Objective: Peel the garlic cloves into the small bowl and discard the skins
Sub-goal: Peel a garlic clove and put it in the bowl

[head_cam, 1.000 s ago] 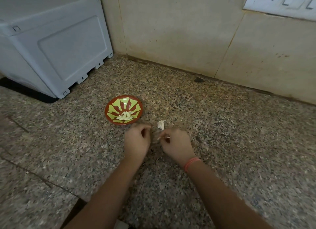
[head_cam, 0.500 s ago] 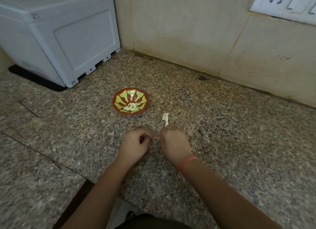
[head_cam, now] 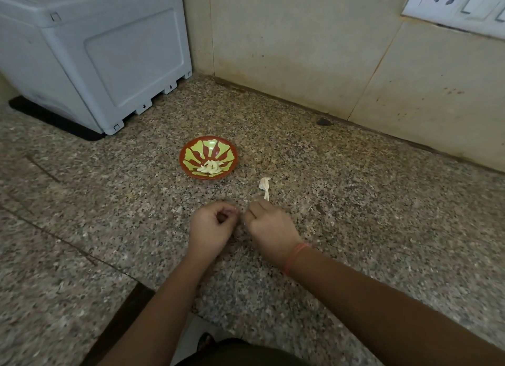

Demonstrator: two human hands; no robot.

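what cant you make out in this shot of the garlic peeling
Head view only:
- Whether the left hand and right hand hold a clove: their curled fingers and backs hide it.
- How many peeled cloves lie in the small bowl: piled together, too small to count.
- Switch plate: cut off by the top and right edges.
- White appliance: cut off by the top and left edges.

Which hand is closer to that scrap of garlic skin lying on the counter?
Right. The right hand is just short of the garlic skin, knuckles almost at its tip; the left hand is farther, off to the skin's left.
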